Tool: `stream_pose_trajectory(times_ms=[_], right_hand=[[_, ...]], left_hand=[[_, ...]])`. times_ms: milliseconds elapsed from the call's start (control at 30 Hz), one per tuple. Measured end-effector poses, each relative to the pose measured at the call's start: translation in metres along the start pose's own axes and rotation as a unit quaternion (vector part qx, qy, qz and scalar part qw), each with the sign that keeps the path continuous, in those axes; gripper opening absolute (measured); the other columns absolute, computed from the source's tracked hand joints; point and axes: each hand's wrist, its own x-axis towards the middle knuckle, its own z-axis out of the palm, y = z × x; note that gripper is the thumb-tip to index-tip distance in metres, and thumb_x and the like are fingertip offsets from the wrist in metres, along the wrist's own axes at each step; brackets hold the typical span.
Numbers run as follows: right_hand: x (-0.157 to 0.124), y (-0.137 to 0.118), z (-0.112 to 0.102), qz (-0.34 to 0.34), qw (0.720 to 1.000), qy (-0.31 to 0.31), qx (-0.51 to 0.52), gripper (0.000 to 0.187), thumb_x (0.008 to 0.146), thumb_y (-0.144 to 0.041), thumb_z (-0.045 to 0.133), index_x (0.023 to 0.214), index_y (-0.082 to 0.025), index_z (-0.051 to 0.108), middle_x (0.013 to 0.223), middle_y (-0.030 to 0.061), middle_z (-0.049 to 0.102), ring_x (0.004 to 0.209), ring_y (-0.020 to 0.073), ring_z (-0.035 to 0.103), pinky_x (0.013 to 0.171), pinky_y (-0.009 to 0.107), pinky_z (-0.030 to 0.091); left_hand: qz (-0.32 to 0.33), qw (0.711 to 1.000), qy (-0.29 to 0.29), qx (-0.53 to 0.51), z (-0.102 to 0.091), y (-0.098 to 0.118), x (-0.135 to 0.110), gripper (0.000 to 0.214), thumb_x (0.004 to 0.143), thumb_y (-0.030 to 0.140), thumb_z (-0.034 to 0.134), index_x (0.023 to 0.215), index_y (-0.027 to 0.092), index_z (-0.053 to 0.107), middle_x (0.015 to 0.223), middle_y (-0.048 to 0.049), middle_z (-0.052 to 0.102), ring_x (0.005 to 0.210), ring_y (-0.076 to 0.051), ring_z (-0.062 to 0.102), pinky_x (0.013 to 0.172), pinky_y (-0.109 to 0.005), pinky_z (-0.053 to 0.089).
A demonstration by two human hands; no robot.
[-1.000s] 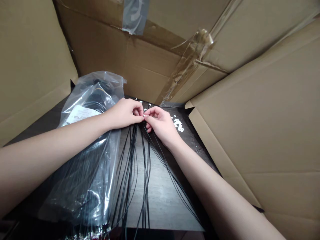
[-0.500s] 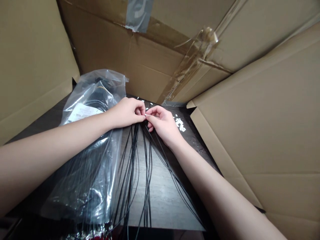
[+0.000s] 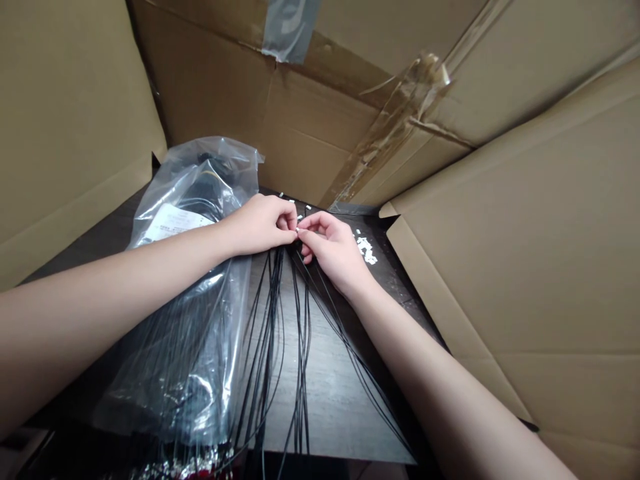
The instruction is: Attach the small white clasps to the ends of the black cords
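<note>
item: one small white piece [image 3: 299,231], at the meeting fingertips of both hands, above the tabletop's far middle.
right hand [image 3: 330,250]: thumb and forefinger pinched on this piece.
left hand [image 3: 273,223]: thumb and curled forefinger close together, beside the piece; whether they grip anything cannot be told.
thin black cables [image 3: 270,300]: several strands, fanning from beneath the hands to the near edge.
loose white pieces [image 3: 367,251]: heaped beyond the right hand.
large clear plastic bag [image 3: 220,373]: dark cables inside, printed white label [image 3: 173,220], partly under the left forearm.
dark wood-grain tabletop [image 3: 335,420].
brown cardboard panels [image 3: 310,113]: behind and either side, taped at back.
</note>
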Motion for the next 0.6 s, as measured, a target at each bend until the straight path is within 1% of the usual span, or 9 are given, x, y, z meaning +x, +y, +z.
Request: stream_pose_trajectory(times_ms=[333,600], right_hand=[[-0.0006,-0.0001,-0.0008,-0.003,1.000,-0.003,-0.001,0.007,0.077,-0.020,0.063,0.079,-0.017,0.057,0.064,-0.0055,0.056,0.046,0.0040,0.050,0.043,0.015,0.046],[-0.0011,-0.0007,-0.0006,-0.003,1.000,-0.001,-0.003,0.005,0.077,-0.017,0.061,0.079,-0.017,0.057,0.063,-0.0056,0.056,0.045,0.0039,0.050,0.042,0.016,0.046]], left_hand=[[0.005,1.000,-0.001,0.007,-0.0002,-0.0002,0.0004,0.012,0.076,0.025,0.065,0.080,0.015,0.071,0.076,-0.0005,0.073,0.067,-0.012,0.064,0.063,-0.022,0.042],[0.003,1.000,0.001,0.011,-0.0002,0.0000,0.0005,0.013,0.075,0.025,0.064,0.080,0.015,0.071,0.076,-0.0003,0.073,0.068,-0.012,0.064,0.064,-0.022,0.042]])
